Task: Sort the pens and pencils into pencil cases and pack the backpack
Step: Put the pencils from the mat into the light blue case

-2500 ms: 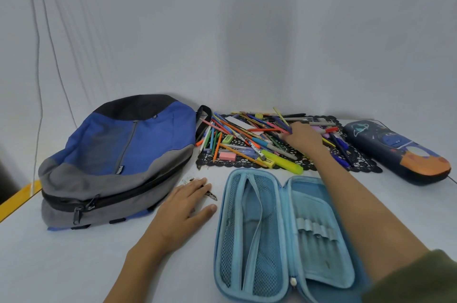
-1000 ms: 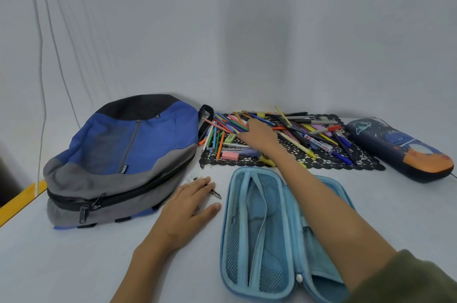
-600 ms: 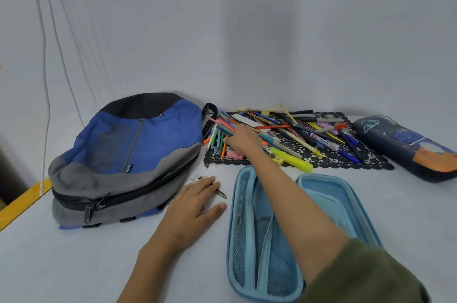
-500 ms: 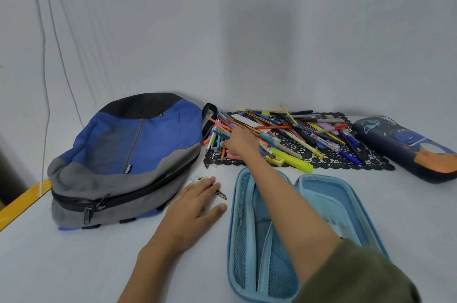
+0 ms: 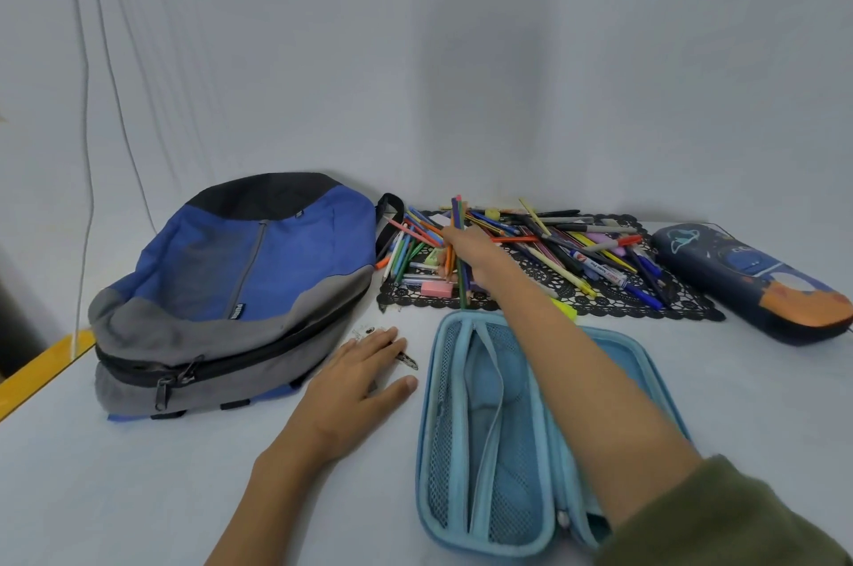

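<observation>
A blue, grey and black backpack (image 5: pixel 240 288) lies flat on the white table (image 5: pixel 138 496) at the left, its zip closed. Just to its right the left hand (image 5: pixel 355 390) rests palm-down on the table, fingers straight and relaxed, holding nothing; its fingertips lie over a small metal clip (image 5: pixel 408 360). Beside it a light-blue pencil case (image 5: pixel 489 450) lies open, its mesh pocket facing up. The right forearm crosses over this case. The right hand (image 5: pixel 471 251) is curled round a bundle of coloured pencils (image 5: pixel 458 214), gripping them near upright above the left end of the black lace mat (image 5: pixel 683 307). A pink eraser (image 5: pixel 436 288) lies on the mat below the hand. The loose pile of pens and pencils (image 5: pixel 577 251) covers the mat. At the far right a dark space-print pencil case (image 5: pixel 747 279) lies closed on the table, just beside the mat.
</observation>
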The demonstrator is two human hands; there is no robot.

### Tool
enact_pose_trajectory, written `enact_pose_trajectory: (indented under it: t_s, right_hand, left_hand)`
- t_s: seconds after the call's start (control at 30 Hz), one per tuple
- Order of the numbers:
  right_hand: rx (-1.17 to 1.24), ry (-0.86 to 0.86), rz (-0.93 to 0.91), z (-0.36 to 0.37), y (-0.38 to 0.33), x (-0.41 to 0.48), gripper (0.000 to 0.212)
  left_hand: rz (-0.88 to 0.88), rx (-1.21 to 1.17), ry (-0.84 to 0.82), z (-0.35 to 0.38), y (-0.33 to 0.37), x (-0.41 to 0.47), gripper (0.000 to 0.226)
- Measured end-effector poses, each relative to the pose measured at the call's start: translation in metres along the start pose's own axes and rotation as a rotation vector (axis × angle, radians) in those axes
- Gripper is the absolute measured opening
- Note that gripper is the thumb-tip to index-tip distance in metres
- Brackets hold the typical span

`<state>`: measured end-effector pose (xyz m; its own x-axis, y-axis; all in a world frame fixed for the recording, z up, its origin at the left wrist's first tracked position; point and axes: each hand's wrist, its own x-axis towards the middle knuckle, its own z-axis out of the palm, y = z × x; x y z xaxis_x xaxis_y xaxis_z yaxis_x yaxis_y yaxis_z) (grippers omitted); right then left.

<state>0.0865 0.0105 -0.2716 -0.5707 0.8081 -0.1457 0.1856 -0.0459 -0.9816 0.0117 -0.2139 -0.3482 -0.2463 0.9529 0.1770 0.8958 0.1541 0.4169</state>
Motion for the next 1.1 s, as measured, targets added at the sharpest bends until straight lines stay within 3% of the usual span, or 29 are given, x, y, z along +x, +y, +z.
enact_pose_trajectory:
  t_s: [0.17,0.33,0.43,0.53,0.63,0.77,0.87,0.97,1.1]
  right_hand:
    - [0.406,-0.082,0.050,-0.022,-0.009,-0.018,0.006]
    - [0.647,-0.098,-0.141,-0.029,-0.019,-0.039,0.021]
    - [0.732,-0.116,-0.221,-0.025,-0.028,-0.057,0.021]
    - [0.719,-0.119,-0.299,-0.017,-0.035,-0.072,0.024]
    - [0.689,-0.117,-0.373,-0.014,-0.041,-0.087,0.023]
    - [0.619,-0.140,-0.468,-0.014,-0.048,-0.106,0.022]
    - [0.535,-0.172,-0.520,-0.011,-0.049,-0.121,0.022]
    - [0.412,-0.171,-0.526,-0.004,-0.038,-0.133,0.018]
    - [0.391,-0.113,-0.436,0.009,-0.009,-0.138,0.016]
  left_hand:
    - [-0.028,-0.108,0.014,0.000,0.004,0.000,0.059]
    - [-0.240,-0.896,0.220,-0.019,0.033,0.000,0.030]
    - [-0.235,-1.174,0.437,-0.027,0.069,0.008,0.028]
    - [-0.200,-1.409,0.506,-0.029,0.112,0.011,0.027]
    - [-0.224,-1.578,0.516,-0.026,0.140,0.015,0.032]
    - [-0.455,-1.935,0.517,-0.023,0.139,0.027,0.037]
    - [-0.584,-2.219,0.324,-0.018,0.130,0.039,0.036]
    - [-0.543,-2.462,0.207,-0.020,0.134,0.043,0.037]
    - [-0.493,-2.478,0.207,-0.030,0.138,0.050,0.028]
